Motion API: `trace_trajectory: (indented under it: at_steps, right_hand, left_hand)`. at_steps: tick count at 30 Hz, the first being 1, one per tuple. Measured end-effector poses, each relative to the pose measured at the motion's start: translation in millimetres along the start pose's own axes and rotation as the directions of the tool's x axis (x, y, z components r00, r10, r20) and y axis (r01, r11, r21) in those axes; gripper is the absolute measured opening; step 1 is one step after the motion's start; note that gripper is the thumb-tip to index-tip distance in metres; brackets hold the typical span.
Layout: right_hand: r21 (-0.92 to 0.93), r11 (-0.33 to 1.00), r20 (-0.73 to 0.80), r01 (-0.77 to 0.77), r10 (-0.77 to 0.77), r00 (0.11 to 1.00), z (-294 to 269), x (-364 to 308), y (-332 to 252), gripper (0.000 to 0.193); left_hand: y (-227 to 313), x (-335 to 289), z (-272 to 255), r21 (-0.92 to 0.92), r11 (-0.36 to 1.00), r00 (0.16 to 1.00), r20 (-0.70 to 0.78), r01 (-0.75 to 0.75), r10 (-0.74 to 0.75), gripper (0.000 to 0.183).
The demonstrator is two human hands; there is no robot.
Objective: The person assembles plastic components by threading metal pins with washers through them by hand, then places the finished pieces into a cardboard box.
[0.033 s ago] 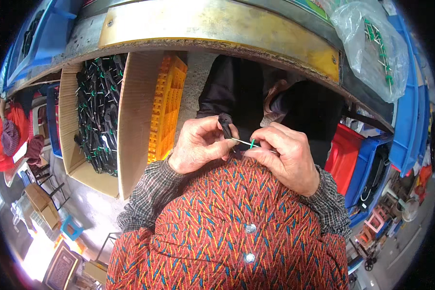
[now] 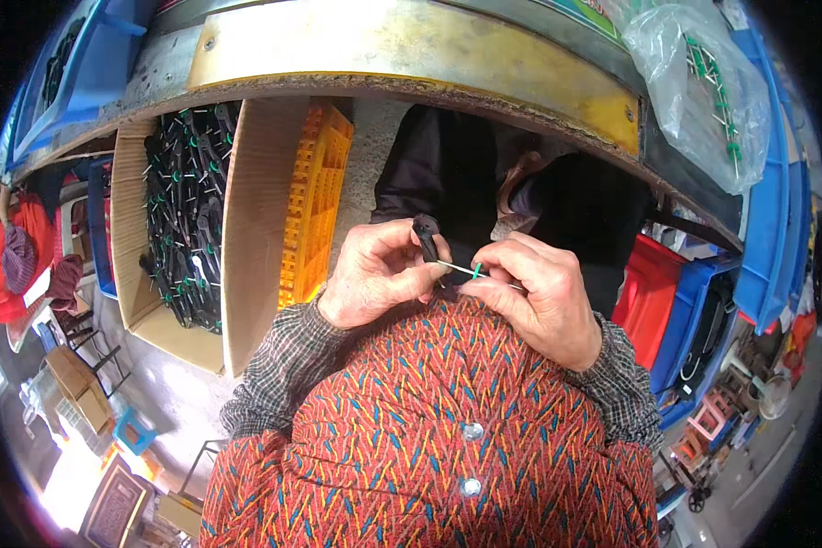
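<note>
My left hand (image 2: pixel 379 274) is closed round a black plastic piece (image 2: pixel 426 230) with a rounded top, held upright in front of my chest. A thin white stick (image 2: pixel 455 267) with a small green collar (image 2: pixel 477 271) is pinched between the thumb and fingers of my right hand (image 2: pixel 543 292). The stick's left end meets the black piece at my left fingertips; whether it sits inside it I cannot tell. Both hands are close together, just beyond my patterned red top. At the left, a cardboard box (image 2: pixel 231 301) holds many similar black pieces with white sticks and green bits.
The worn workbench edge (image 2: pixel 411 46) runs across ahead of my hands. On it at the right lies a clear plastic bag (image 2: pixel 667 100) of green-and-white sticks. An orange crate (image 2: pixel 315 210) stands beside the box. Red (image 2: pixel 650 292) and blue bins (image 2: pixel 680 365) are at my right.
</note>
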State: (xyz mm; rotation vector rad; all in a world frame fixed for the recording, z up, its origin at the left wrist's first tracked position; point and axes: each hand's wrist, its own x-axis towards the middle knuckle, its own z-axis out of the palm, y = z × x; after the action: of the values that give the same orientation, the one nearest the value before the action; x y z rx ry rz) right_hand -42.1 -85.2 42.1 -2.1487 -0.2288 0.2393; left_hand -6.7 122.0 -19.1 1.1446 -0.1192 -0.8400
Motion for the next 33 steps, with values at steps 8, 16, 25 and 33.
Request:
trace_trajectory:
  at_steps: [8,16,25,33]
  right_hand:
    - [0.059,0.997,-0.022,-0.048,0.049,0.999,2,2,-2,0.02]
    - [0.085,0.993,-0.022,-0.081,0.083,0.996,5,0,-2,0.025]
    - [0.036,0.999,-0.032,-0.015,0.016,0.999,1,-4,3,0.024]
    - [0.114,0.992,-0.088,-0.053,0.064,0.994,-1,-4,5,0.023]
  left_hand:
    - [-2,5,2,0.031,0.999,0.999,0.006,-0.037,0.037,0.009]
    - [-3,4,3,0.042,0.995,0.996,-0.006,-0.086,0.086,0.008]
    - [-4,5,5,0.076,0.995,0.998,0.006,-0.059,0.058,0.007]
    - [-1,9,10,0.162,0.985,0.998,0.021,-0.067,0.065,0.011]
